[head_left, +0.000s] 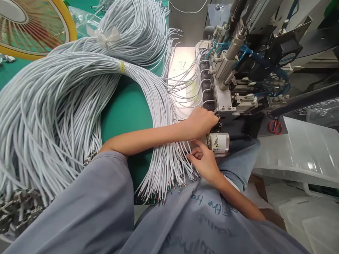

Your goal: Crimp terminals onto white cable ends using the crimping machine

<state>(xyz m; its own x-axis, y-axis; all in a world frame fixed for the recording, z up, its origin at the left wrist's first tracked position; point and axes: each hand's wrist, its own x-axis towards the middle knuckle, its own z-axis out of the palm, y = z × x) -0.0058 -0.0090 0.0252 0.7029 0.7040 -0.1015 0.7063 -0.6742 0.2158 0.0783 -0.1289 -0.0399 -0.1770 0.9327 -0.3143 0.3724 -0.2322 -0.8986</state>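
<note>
A thick bundle of white wires (79,95) curves across the green mat (127,113), and its stripped ends fan out at my lap. My left hand (202,121) reaches over the bundle to the machine's row of black fixture slots (209,91). Its fingers are closed at the lowest slot, with the fingertips hidden. My right hand (203,160) rests on the wire ends (169,176), fingers curled and pinching among them. Several wires loop from the slots back over the lit white plate (185,67).
The machine (238,60) with pneumatic cylinders and blue hoses fills the upper right. A small metal can (218,144) lies beside my right hand. Red scissors (275,127) sit on the machine base. Clear plastic trays (304,155) are at right. A second tied wire bundle (132,28) and a fan (31,24) are behind.
</note>
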